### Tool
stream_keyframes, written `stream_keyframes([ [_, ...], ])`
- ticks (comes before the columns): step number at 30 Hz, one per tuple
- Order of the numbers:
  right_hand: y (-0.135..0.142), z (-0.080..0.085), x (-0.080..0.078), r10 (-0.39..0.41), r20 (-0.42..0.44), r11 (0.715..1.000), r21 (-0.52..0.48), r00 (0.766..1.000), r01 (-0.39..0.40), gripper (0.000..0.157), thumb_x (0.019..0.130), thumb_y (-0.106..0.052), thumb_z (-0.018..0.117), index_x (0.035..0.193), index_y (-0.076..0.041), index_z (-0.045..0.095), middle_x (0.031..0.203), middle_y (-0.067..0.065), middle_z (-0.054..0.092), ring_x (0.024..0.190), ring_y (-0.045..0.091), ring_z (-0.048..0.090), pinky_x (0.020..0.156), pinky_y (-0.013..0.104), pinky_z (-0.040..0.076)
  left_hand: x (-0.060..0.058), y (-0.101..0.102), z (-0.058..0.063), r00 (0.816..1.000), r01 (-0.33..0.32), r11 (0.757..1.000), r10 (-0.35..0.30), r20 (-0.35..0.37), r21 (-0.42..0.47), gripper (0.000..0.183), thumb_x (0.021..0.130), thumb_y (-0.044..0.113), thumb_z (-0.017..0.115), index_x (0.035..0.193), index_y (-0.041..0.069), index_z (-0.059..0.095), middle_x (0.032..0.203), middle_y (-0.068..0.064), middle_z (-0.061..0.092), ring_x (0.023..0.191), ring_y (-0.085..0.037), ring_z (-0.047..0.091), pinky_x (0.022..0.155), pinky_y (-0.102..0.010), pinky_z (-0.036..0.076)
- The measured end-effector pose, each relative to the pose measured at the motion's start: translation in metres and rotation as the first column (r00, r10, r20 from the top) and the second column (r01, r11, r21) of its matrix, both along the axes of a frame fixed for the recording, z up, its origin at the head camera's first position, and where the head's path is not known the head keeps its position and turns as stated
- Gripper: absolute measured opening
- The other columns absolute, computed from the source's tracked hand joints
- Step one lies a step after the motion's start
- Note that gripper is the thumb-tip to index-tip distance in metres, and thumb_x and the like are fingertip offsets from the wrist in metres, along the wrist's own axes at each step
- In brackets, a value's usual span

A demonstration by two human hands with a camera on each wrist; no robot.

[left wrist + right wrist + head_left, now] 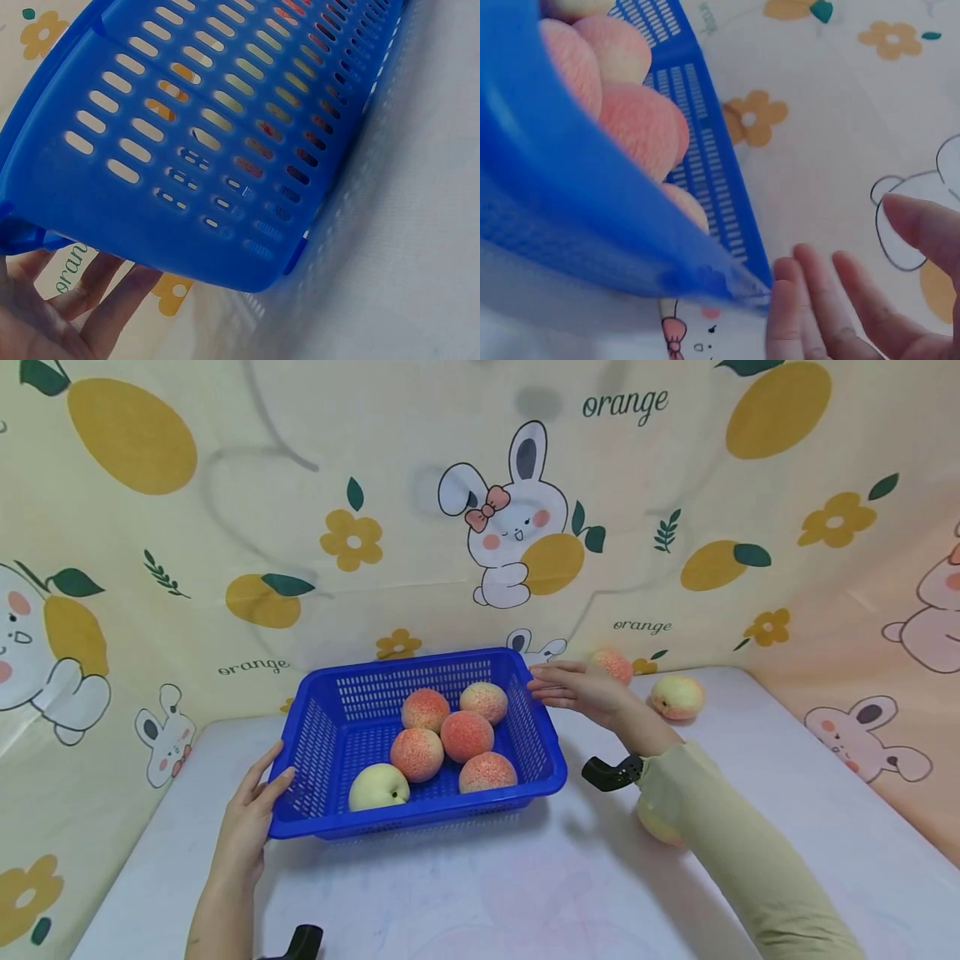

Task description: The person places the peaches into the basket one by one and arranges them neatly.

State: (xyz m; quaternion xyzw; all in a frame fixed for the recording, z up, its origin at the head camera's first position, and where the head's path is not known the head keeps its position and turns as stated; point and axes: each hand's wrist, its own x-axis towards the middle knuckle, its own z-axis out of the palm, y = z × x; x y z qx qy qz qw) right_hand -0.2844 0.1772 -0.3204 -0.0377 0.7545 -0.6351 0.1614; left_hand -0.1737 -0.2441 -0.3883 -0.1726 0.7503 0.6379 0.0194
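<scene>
A blue plastic basket [416,820] with slotted sides is tilted toward me, its front edge raised off the table. My left hand [243,831] grips its left end, thumb on the rim; in the left wrist view the fingers [124,307] pass behind the rim. Straight fingers of my right hand [585,692] lie against the right end, the thumb held apart in the right wrist view. Inside the basket are several reddish peaches [467,737] and one pale green-cream peach [378,787] at the front left.
On the white table [420,902], a reddish peach [613,665] lies behind my right hand. A yellowish peach [677,697] sits farther right, and another peach [654,825] is partly hidden by my right sleeve [720,827]. A printed cloth [420,435] hangs behind.
</scene>
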Motion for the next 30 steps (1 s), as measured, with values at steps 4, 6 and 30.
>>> stream_keyframes([
  [4,0.004,-0.003,-0.004,-0.078,-0.025,0.997,0.001,0.997,0.078,0.054,0.098,-0.034,0.054,0.138,0.001,0.044,0.138,0.024,0.051,0.125,0.031,0.053,0.105,0.038,0.043,0.000,0.000,0.000,1.000,-0.003,1.000,0.003,0.001,0.001,0.063,0.096,0.051,0.047,0.151,0.041,0.019,0.157,-0.021,0.017,0.136,-0.043,0.031,0.111,-0.057,0.027],
  [6,0.006,-0.004,-0.005,-0.122,-0.034,0.993,-0.013,0.992,0.121,0.056,0.099,-0.035,0.052,0.140,0.001,0.041,0.140,0.025,0.047,0.128,0.034,0.049,0.108,0.040,0.040,0.000,0.000,0.000,1.000,-0.005,1.000,0.005,0.002,0.000,0.063,0.096,0.051,0.047,0.151,0.041,0.020,0.158,-0.021,0.015,0.136,-0.043,0.031,0.111,-0.057,0.027],
  [30,0.039,-0.028,-0.029,-0.678,-0.082,0.733,-0.149,0.731,0.663,0.013,0.088,-0.031,0.068,0.089,-0.022,0.058,0.091,-0.012,0.053,0.089,0.003,0.048,0.080,0.017,0.042,0.000,0.000,0.000,1.000,-0.011,1.000,0.011,0.005,-0.007,0.063,0.095,0.053,0.048,0.151,0.043,0.020,0.157,-0.021,0.017,0.136,-0.042,0.030,0.111,-0.058,0.027],
])
